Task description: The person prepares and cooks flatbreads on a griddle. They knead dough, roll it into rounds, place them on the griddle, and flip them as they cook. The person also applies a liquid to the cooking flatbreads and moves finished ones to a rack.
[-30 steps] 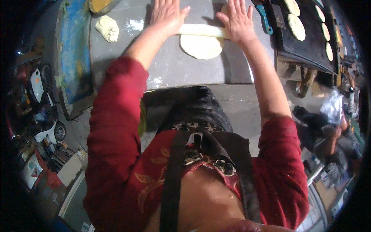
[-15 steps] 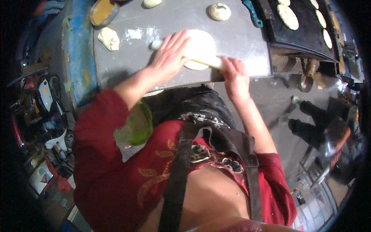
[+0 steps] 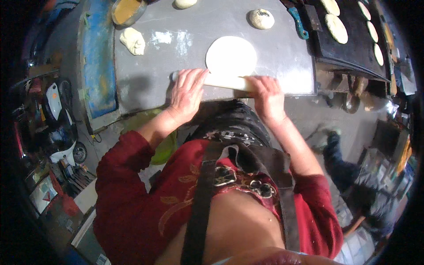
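A pale rolling pin (image 3: pixel 227 82) lies crosswise near the front edge of the grey work table (image 3: pixel 176 59). My left hand (image 3: pixel 187 93) lies over its left end, fingers bent over the wood. The right end is wrapped by my right hand (image 3: pixel 268 95), closed around it. Just beyond the pin is a flat, round sheet of dough (image 3: pixel 231 56), its near edge at the pin. Farther back sits a ball of dough (image 3: pixel 262 19) with a dark patch on top. An uneven lump of dough (image 3: pixel 132 41) rests at the left.
At the back left stands a bowl of orange-brown filling (image 3: pixel 127 12); another dough ball (image 3: pixel 185 3) is at the back. A turquoise-handled tool (image 3: pixel 298 23) lies by the right edge. Flat dough rounds (image 3: pixel 336 28) lie on a black tray (image 3: pixel 353 48). A person (image 3: pixel 353 176) is at the right.
Both hands and the rolling pin have come nearer to me, off the dough sheet, which now shows whole. The pin has turned straighter across. The person at the right has shifted.
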Demonstrator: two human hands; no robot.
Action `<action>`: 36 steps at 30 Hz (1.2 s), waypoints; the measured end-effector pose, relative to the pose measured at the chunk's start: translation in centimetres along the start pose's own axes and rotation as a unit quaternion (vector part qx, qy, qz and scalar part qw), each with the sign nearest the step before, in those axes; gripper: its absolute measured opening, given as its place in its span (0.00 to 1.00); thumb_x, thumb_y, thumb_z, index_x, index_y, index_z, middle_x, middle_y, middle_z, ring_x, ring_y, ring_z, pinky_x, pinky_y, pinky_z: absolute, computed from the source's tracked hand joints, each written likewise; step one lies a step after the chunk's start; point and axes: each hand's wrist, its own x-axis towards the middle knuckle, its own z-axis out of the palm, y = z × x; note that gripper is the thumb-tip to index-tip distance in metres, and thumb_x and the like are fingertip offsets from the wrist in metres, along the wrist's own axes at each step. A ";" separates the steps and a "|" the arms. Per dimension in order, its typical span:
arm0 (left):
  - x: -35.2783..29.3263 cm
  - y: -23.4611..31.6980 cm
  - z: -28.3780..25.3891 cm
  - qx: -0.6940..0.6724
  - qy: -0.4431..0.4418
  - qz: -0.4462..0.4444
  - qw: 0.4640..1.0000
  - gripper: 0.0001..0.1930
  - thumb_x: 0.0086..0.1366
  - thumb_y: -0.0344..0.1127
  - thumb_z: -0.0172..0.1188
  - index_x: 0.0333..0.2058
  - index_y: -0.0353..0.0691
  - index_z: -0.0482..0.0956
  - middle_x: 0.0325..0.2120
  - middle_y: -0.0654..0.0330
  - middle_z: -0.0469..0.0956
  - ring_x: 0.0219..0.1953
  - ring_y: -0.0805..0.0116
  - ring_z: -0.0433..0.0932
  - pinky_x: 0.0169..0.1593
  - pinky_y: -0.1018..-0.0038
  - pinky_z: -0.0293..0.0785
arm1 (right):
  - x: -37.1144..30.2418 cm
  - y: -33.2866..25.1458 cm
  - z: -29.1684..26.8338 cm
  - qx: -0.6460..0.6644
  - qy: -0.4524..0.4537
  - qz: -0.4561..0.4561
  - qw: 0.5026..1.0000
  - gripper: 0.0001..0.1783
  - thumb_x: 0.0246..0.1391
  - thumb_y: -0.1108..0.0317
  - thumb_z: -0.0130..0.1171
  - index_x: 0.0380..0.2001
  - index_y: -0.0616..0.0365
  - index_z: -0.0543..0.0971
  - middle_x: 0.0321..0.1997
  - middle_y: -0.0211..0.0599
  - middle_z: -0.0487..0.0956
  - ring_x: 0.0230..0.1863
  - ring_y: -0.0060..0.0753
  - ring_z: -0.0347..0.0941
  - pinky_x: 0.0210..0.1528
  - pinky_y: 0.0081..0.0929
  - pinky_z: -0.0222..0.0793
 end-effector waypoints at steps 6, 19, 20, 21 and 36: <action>7.2 -4.8 0.7 0.034 0.017 -0.069 0.997 0.17 0.57 0.33 0.58 0.47 0.42 0.73 0.38 0.56 0.72 0.44 0.55 0.72 0.45 0.61 0.71 | 16.4 3.3 1.9 -0.177 0.110 -0.069 0.976 0.39 0.62 0.37 0.26 0.67 0.51 0.51 0.72 0.40 0.48 0.74 0.40 0.37 0.70 0.57 0.29; -0.4 3.1 2.1 -0.117 0.062 -0.070 0.989 0.23 0.51 0.24 0.57 0.49 0.38 0.73 0.36 0.55 0.72 0.40 0.55 0.72 0.43 0.63 0.71 | -0.7 1.6 -1.0 -0.019 0.065 -0.052 0.996 0.18 0.54 0.72 0.52 0.49 0.60 0.72 0.53 0.44 0.73 0.56 0.48 0.66 0.59 0.46 0.56; -0.6 2.7 1.8 -0.133 0.075 -0.091 0.984 0.23 0.51 0.24 0.58 0.49 0.41 0.74 0.35 0.55 0.72 0.40 0.55 0.73 0.43 0.63 0.72 | 0.7 1.4 -1.3 -0.005 0.076 -0.038 0.996 0.16 0.53 0.73 0.53 0.47 0.60 0.73 0.50 0.44 0.73 0.53 0.48 0.67 0.56 0.45 0.58; -0.8 2.1 1.5 -0.149 0.085 -0.109 0.979 0.24 0.50 0.23 0.59 0.49 0.44 0.74 0.34 0.55 0.73 0.39 0.55 0.74 0.42 0.63 0.72 | 2.8 1.2 -1.4 0.009 0.089 -0.022 0.996 0.15 0.52 0.74 0.53 0.45 0.60 0.74 0.47 0.44 0.74 0.49 0.48 0.68 0.53 0.44 0.60; -4.8 -4.3 -0.5 0.098 0.152 -0.224 0.958 0.22 0.57 0.32 0.58 0.51 0.39 0.72 0.41 0.48 0.71 0.45 0.46 0.69 0.48 0.57 0.67 | 11.5 1.1 -2.4 0.534 -0.111 0.276 0.791 0.06 0.54 0.66 0.60 0.33 0.55 0.77 0.31 0.26 0.76 0.32 0.25 0.71 0.39 0.26 0.68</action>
